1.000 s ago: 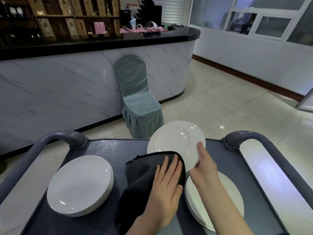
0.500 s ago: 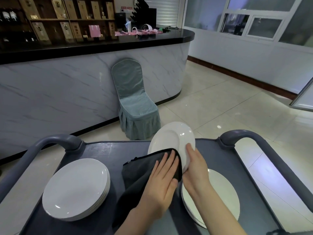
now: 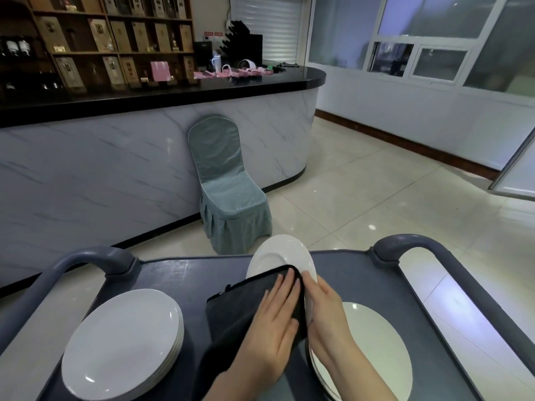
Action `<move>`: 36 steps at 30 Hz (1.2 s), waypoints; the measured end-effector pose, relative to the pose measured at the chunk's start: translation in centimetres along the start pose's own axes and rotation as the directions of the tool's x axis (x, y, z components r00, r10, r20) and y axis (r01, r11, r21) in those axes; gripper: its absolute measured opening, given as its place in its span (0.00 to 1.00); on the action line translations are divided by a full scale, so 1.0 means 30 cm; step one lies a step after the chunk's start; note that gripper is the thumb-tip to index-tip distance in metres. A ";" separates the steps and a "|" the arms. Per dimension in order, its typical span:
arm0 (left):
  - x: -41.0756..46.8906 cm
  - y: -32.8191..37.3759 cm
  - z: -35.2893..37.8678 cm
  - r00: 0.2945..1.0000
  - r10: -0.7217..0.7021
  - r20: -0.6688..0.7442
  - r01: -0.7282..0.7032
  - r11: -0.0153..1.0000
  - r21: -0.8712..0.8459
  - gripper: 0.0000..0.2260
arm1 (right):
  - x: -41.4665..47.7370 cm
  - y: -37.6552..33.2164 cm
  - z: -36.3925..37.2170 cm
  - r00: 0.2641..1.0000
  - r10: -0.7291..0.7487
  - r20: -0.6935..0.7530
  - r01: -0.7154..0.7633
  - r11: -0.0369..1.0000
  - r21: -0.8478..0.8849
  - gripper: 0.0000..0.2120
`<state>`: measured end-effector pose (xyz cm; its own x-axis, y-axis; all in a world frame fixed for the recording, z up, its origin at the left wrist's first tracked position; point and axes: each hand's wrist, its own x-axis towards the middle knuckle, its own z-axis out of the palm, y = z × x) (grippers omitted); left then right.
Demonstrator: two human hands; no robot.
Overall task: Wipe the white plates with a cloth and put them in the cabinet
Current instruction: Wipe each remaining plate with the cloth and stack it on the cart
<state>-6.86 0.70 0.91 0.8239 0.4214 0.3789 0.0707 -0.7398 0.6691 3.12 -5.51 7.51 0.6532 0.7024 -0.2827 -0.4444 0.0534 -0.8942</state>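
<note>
A white plate (image 3: 275, 256) stands tilted on edge above the dark cart top (image 3: 197, 273). My right hand (image 3: 327, 316) grips its right rim from behind. My left hand (image 3: 275, 325) lies with straight fingers on a dark grey cloth (image 3: 240, 305), pressing it against the plate's face. A stack of white plates (image 3: 121, 345) sits at the cart's left. Another stack of plates (image 3: 373, 351) lies on the right, partly hidden by my right forearm.
The cart has grey tube handles at the left (image 3: 72, 261) and right (image 3: 419, 244). Beyond it stand a teal covered chair (image 3: 228, 195) and a curved marble-look bar counter (image 3: 115, 169). Tiled floor (image 3: 376, 204) spreads to the right.
The held plate has turned more edge-on and drawn in toward me. My left hand with the cloth has slid up across its face, and my right hand has shifted along the rim.
</note>
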 end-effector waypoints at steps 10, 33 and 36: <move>0.089 -0.085 -0.059 0.965 -0.254 -0.062 0.249 0.966 -0.075 0.25 | 0.010 -0.034 -0.042 1.000 -0.020 -0.024 0.023 0.993 0.115 0.13; 0.076 0.024 0.004 0.986 -0.133 0.096 0.144 0.982 -0.119 0.23 | -0.001 -0.003 -0.094 0.999 0.030 -0.034 -0.023 0.979 0.202 0.15; 0.118 -0.018 -0.041 0.972 -0.225 0.073 0.232 0.967 -0.108 0.22 | 0.002 -0.013 -0.095 1.000 0.010 -0.009 -0.008 0.982 0.186 0.15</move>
<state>-4.69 3.25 2.69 0.8255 0.5380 0.1708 0.1989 -0.5604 0.8040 5.08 -7.53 6.87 0.6541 0.6967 -0.2945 -0.5559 0.1789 -0.8117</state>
